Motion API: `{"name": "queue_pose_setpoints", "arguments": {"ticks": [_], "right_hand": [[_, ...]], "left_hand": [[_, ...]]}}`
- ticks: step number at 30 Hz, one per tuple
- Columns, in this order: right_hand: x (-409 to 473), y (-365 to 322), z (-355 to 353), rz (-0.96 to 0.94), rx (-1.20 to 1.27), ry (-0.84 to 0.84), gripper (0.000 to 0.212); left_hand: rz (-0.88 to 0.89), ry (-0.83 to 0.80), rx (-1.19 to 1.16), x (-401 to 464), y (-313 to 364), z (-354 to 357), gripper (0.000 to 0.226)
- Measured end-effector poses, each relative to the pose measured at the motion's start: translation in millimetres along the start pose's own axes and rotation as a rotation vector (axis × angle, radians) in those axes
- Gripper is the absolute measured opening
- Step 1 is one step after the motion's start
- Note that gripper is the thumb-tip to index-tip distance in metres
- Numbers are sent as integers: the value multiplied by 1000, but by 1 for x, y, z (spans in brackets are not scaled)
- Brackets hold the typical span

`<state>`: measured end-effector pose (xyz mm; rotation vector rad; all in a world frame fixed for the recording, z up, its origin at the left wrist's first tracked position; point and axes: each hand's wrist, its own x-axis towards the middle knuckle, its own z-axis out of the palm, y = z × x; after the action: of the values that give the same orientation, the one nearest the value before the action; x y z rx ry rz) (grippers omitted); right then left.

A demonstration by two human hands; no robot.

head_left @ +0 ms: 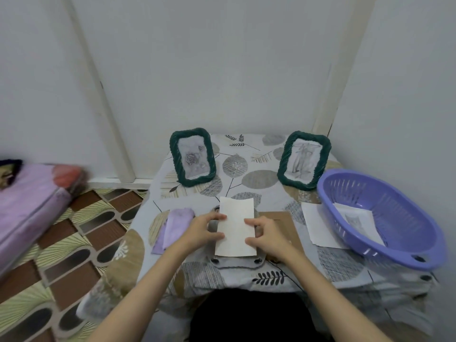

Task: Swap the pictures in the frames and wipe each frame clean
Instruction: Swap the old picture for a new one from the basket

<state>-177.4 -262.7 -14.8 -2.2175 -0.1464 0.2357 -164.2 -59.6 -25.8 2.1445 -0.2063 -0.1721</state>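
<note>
A white picture sheet [235, 228] lies blank side up on a face-down frame [237, 264] at the table's front middle. My left hand [203, 229] pinches the sheet's left edge and my right hand [265, 234] pinches its right edge. A brown backing board [283, 225] lies just right of the sheet. Two green woven frames stand upright at the back: one with a rose picture [193, 157] on the left, one with a figure sketch [304, 159] on the right. A lilac cloth [174, 228] lies left of my left hand.
A purple plastic basket [385, 218] with a printed sheet inside sits at the right. Another white sheet [320, 225] lies partly under it. The small table has a leaf-patterned cover [246, 178] and stands in a wall corner. A pink mattress [32, 206] lies on the floor at left.
</note>
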Motion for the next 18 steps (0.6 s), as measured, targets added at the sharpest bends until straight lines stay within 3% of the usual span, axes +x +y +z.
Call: {"name": "queue_pose_setpoints", "arguments": {"ticks": [8,18], "right_hand": [[4,8,3,-84,-232,-30,58],[3,15,-3,-133,-395,-59,61]], "left_hand": [[3,-122,130,-3,-5,-1,60],[6,-147,295,4,-13,2,61]]}}
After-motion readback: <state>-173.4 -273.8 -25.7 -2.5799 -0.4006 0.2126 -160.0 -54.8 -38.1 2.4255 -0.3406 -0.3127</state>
